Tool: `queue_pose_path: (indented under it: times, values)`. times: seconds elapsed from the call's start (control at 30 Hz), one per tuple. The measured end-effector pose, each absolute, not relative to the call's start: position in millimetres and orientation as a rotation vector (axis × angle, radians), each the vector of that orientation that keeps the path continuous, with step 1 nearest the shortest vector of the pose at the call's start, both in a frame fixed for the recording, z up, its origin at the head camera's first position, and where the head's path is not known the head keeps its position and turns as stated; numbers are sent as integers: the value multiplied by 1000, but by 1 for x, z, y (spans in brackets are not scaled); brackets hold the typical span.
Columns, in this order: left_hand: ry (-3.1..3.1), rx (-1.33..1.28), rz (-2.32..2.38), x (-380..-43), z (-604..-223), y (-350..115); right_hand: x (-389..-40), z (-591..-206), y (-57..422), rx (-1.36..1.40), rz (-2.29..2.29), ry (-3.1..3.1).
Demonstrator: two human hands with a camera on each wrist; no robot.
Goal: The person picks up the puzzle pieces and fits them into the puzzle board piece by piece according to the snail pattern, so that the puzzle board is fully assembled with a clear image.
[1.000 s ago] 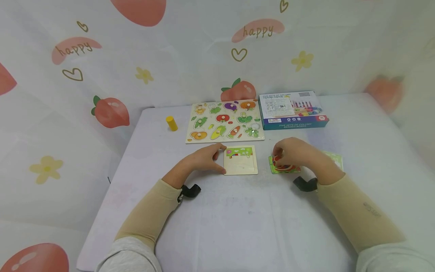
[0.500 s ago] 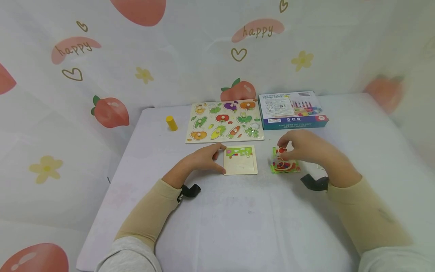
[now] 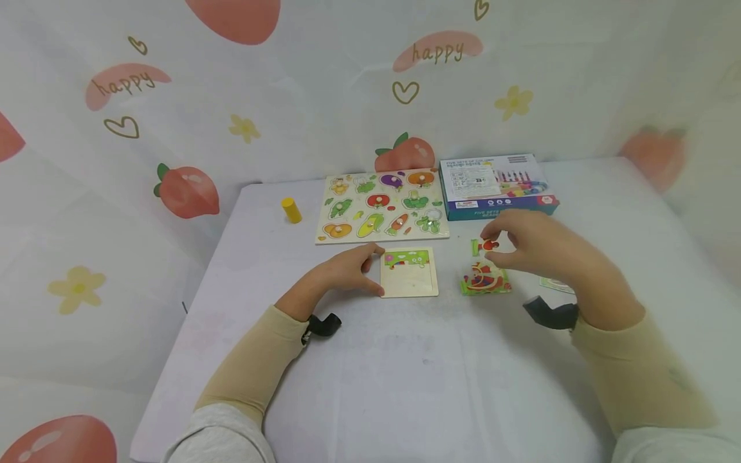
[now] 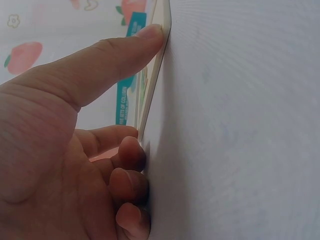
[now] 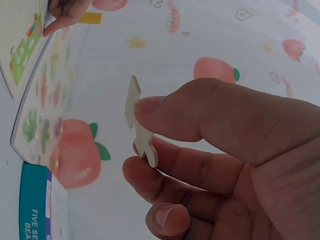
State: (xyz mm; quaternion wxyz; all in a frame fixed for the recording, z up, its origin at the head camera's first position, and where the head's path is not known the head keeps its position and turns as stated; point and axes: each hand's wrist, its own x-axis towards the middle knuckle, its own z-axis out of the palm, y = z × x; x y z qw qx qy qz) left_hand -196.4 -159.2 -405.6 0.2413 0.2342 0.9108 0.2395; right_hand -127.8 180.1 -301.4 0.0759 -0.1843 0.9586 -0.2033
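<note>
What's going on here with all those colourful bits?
Someone's busy with picture pieces at a table. Their left hand holds the left side of a small wooden tray; a green picture strip fills its top and the rest is bare. Their right hand pinches a loose piece in the air, near some colourful pieces. A vegetable board and a box sit behind.

The white worktop (image 3: 393, 392) carries a square pale-wood puzzle frame (image 3: 408, 284). Just behind the frame lies a cream rectangular board (image 3: 359, 198) of colourful vegetable pieces; behind it to the right, a teal-and-white cardboard box (image 3: 492, 186); behind it to the left, a yellow cylinder (image 3: 292, 210). Right of the frame lie flat red-and-green puzzle pieces (image 3: 486, 280) and, farther right, a partly hidden pale-green printed piece (image 3: 556, 284).
</note>
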Motion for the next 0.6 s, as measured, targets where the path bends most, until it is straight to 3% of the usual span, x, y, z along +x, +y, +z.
queue_pose_path:
  times: [0.6]
  values:
    - [2485,637,660,-198,-408,-161,-112,-271,179,-681,-666,2977]
